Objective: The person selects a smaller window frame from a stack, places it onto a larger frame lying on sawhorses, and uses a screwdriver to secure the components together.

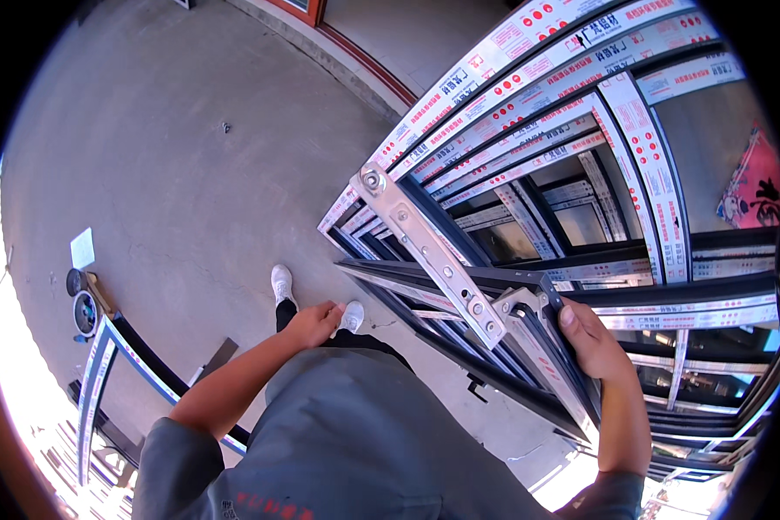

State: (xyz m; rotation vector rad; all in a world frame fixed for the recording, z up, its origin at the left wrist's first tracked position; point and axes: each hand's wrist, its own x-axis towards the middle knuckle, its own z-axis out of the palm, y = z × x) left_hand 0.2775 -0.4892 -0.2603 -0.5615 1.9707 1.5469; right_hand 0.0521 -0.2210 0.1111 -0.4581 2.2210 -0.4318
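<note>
My right hand grips the corner of a dark window sash, thumb on its near edge and fingers hidden behind the profile. From that corner a silver metal hinge arm with several round rivets and holes sticks out at a slant toward the far left. My left hand is in front of my body, well apart from the sash. Its fingers are pressed together, and whatever may be between them is too small to make out.
Window frames wrapped in printed film stand stacked to the right. Another frame stands at lower left, near a round tool and a white sheet on the concrete floor. A red-edged doorway is at the far side.
</note>
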